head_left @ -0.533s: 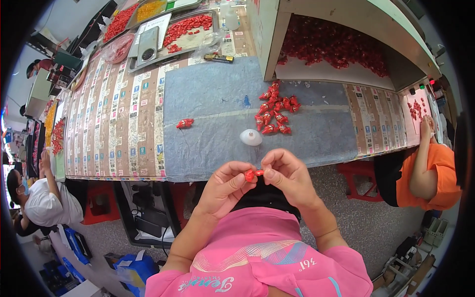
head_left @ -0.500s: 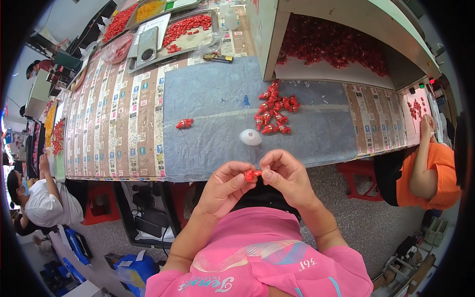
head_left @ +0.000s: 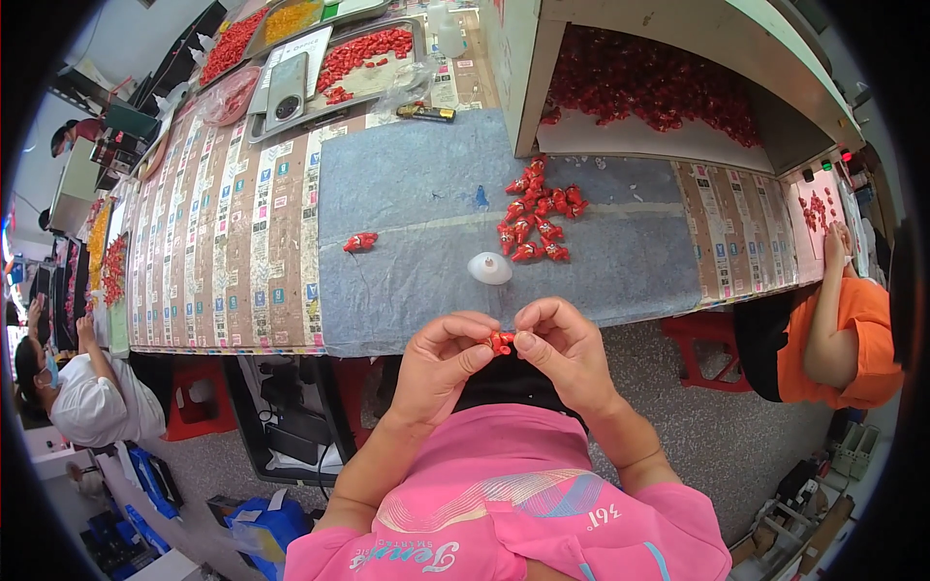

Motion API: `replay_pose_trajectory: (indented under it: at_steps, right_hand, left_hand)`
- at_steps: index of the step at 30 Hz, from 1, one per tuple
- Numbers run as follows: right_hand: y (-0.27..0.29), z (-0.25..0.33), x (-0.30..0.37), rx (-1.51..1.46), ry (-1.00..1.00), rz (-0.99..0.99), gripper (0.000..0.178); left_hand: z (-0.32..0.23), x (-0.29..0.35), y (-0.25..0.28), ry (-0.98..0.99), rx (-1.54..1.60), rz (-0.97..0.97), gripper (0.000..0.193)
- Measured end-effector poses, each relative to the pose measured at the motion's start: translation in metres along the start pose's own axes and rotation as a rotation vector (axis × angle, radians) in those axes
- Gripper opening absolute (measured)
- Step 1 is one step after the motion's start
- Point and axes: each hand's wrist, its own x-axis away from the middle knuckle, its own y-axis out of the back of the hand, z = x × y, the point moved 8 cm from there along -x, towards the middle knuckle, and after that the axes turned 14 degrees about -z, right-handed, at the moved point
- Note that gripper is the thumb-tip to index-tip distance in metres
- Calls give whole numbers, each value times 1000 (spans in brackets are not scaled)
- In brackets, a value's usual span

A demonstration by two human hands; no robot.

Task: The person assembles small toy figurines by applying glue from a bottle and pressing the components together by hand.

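Head view: the red piece [head_left: 502, 343] has turned slightly; left hand [head_left: 438, 368] and right hand [head_left: 570, 356] pinch it, each grip narrow, just off the near edge of the counter [head_left: 232, 281]; handling seems ongoing.

Bright, even light falls around me; the box [head_left: 524, 82] is dim inside, between 1 and 2 o'clock. Fisheye distortion bows its top edge; the view's corners blacken.
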Motion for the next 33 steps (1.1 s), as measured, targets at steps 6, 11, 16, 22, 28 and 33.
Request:
replay_pose_trajectory:
  at_steps: [6, 11, 16, 22, 28, 33]
  right_hand:
    - [1, -5, 0, -23, -51, -6, 18]
    - [0, -7, 1, -53, -105, 14, 19]
    - [-2, -6, 1, -46, -88, 38, 20]
    - [-4, -5, 2, -30, -114, 101, 20]
    - [-3, -2, 1, 64, 12, 84, 19]
    - [-3, 8, 1, 237, 192, 58, 15]
  left_hand:
    - [-7, 0, 1, -141, -138, -38, 19]
    - [-8, 1, 4, -137, -154, -43, 18]
    - [-11, 2, 5, -180, -220, -38, 18]
    - [-8, 4, 5, -150, -163, -24, 20]
    - [-7, 2, 2, -14, 0, 2, 20]
    - [-11, 1, 3, -51, -10, 50, 20]
